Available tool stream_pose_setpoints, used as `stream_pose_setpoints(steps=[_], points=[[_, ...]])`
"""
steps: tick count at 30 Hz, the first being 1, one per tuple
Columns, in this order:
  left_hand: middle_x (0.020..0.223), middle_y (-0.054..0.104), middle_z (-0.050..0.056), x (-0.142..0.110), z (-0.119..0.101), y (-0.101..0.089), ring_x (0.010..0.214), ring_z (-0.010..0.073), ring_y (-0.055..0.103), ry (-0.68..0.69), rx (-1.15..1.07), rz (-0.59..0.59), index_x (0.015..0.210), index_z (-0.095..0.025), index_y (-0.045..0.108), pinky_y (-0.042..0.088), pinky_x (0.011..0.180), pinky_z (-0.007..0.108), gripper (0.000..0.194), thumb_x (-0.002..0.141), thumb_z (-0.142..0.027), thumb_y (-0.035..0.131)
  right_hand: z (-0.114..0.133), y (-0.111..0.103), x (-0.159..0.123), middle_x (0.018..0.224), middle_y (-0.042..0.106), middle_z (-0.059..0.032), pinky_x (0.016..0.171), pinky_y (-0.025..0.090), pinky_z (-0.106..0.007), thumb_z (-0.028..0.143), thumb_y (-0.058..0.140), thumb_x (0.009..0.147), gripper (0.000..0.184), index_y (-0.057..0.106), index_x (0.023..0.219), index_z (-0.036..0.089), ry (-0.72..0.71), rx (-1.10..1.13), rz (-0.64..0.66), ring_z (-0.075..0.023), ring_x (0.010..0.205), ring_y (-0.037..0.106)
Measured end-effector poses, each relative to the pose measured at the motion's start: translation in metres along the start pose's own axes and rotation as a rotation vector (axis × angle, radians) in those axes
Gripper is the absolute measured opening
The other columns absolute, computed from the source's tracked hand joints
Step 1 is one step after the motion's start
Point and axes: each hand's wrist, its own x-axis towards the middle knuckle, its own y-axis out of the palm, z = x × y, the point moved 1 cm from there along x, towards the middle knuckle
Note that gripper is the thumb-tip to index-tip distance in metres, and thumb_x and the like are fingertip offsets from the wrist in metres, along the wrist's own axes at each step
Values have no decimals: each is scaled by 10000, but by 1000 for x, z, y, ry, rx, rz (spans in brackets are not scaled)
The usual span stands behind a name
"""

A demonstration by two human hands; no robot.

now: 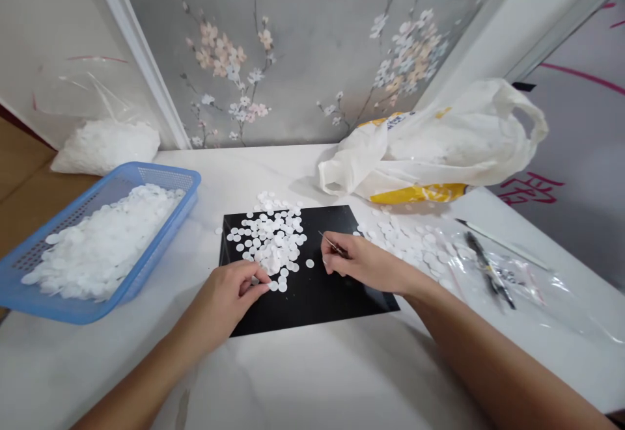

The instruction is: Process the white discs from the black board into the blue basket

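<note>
A black mat (317,293) lies on the white table, with several small white round discs (273,241) heaped on its far left part. My left hand (234,290) rests at the near edge of that heap, its fingers pinched on a white disc. My right hand (359,262) hovers over the mat's right side, closed on thin metal tweezers (331,242) whose tip points toward the heap. One loose disc (309,263) lies between my hands.
A blue plastic basket (29,290) full of white discs stands at the left. More discs lie on clear plastic (420,244) to the right, beside a black pen (488,267). A white and yellow plastic bag (439,150) and a clear bag of white material (105,144) sit against the wall.
</note>
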Motion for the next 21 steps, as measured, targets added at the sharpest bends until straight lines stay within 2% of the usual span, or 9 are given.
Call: stream_pose_setpoints(steps=[3, 7, 10, 12, 17, 21], points=[[586, 476, -27, 0, 0, -1, 522, 124, 382, 22, -8, 14, 694, -225, 673, 245, 507, 236, 138, 793, -271, 590, 1, 5, 2, 661, 514, 52, 532, 312, -209, 124, 442, 740, 84, 477, 752, 199, -10, 25, -77, -96, 574, 415], [606, 464, -25, 1, 4, -3, 528, 116, 391, 12, 31, 24, 661, -213, 675, 260, 513, 235, 147, 777, -259, 597, 1, 12, 6, 663, 523, 41, 547, 317, -219, 135, 435, 801, 126, 546, 783, 191, -27, -10, -137, -102, 573, 426], [600, 450, -31, 3, 6, -5, 542, 121, 411, -32, 58, 23, 701, -211, 680, 283, 526, 237, 151, 782, -294, 583, 2, 18, 10, 701, 550, 22, 574, 342, -232, 192, 550, 807, 50, 549, 757, 185, -10, -61, -163, -115, 599, 471], [593, 443, -39, 4, 5, -7, 556, 127, 421, -75, 27, -1, 752, -211, 657, 297, 536, 237, 164, 799, -333, 559, 4, 22, 12, 737, 554, 8, 599, 353, -239, 190, 612, 792, 111, 524, 725, 182, -43, -101, -174, -126, 639, 494], [747, 592, -4, 2, -1, -12, 666, 138, 475, -172, -285, -41, 771, -201, 540, 344, 594, 239, 177, 826, -368, 516, 6, 25, 11, 750, 543, -3, 609, 354, -246, 160, 579, 833, 191, 458, 688, 189, -123, -154, -140, -132, 652, 495], [728, 627, -9, 3, -1, -13, 529, 89, 356, -265, -574, -5, 733, -192, 478, 274, 509, 219, 72, 771, -232, 523, 5, 22, 12, 764, 552, -3, 614, 358, -248, 150, 581, 825, 148, 473, 733, 191, -103, -161, -150, -136, 659, 503]])
